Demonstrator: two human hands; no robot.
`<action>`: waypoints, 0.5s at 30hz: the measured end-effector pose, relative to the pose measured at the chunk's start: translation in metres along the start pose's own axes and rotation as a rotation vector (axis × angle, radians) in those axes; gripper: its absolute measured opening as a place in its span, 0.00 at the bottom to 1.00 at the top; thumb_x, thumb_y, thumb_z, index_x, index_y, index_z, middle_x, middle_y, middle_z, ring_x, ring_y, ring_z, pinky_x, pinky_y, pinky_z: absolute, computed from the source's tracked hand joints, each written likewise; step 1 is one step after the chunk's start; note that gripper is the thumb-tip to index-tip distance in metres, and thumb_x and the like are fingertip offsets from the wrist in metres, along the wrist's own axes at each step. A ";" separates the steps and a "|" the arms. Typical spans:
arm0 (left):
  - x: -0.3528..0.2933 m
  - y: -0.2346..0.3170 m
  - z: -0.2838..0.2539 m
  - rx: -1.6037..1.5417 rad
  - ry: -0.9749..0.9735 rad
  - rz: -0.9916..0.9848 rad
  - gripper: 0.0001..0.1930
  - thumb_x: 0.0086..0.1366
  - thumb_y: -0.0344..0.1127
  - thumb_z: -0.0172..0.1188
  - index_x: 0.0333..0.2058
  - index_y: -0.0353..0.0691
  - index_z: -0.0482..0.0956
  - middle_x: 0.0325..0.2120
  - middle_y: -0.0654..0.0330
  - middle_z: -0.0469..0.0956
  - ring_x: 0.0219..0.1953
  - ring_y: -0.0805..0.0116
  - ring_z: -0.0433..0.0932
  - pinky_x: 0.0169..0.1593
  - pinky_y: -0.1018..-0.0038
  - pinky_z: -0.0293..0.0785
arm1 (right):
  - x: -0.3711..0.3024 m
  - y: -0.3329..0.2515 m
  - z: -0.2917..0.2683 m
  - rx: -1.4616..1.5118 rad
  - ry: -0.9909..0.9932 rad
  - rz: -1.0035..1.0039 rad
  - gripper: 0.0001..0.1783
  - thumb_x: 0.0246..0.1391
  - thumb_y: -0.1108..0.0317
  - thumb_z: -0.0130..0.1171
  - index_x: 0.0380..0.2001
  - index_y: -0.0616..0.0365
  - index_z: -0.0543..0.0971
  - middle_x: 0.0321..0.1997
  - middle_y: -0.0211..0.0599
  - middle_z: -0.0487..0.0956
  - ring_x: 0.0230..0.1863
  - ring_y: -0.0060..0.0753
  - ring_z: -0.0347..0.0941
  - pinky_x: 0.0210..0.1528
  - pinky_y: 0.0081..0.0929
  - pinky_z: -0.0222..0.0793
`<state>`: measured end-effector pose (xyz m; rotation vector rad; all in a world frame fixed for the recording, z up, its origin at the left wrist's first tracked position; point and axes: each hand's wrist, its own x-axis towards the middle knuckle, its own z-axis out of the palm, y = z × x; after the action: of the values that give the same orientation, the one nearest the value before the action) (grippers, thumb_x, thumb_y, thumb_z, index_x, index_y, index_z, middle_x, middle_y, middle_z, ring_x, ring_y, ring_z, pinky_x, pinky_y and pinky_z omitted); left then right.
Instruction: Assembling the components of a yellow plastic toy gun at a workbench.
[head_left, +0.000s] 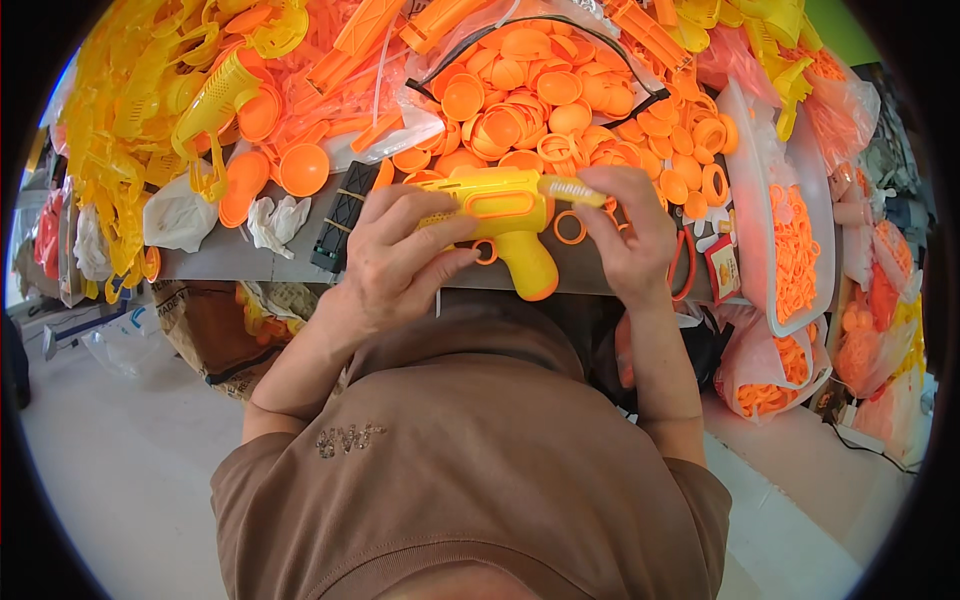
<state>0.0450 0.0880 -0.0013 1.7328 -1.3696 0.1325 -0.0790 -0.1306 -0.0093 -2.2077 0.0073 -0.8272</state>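
Observation:
A yellow plastic toy gun (512,215) with an orange oval trim on its side is held level over the table's near edge, its grip pointing down toward me. My left hand (405,235) wraps round its left end, fingers over the body. At the other end, my right hand (632,225) pinches a small pale yellow ribbed part (573,190) against the toy gun; whether it is joined to it I cannot tell. Just behind and below lie orange rings (569,228). A black ribbed plastic part (343,218) lies left of my left hand.
Orange cups and domes (500,125) spill from a clear zip bag at the back. Yellow shells (130,130) are heaped at left. To the right stands a translucent bin (822,270) of orange rings. Red-handled scissors (683,265) and crumpled white tissue (277,224) lie near the edge.

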 end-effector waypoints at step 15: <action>-0.016 -0.031 0.011 0.112 -0.149 0.065 0.18 0.50 0.32 0.64 0.42 0.45 0.78 0.47 0.57 0.73 0.49 0.55 0.68 0.52 0.60 0.64 | 0.006 0.009 0.016 0.143 -0.152 0.102 0.19 0.40 0.85 0.61 0.39 0.61 0.76 0.39 0.35 0.76 0.37 0.26 0.72 0.34 0.20 0.68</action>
<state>0.0601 0.0915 -0.0343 1.8214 -1.5539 0.1200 -0.0630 -0.1281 -0.0204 -2.1109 -0.0128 -0.5848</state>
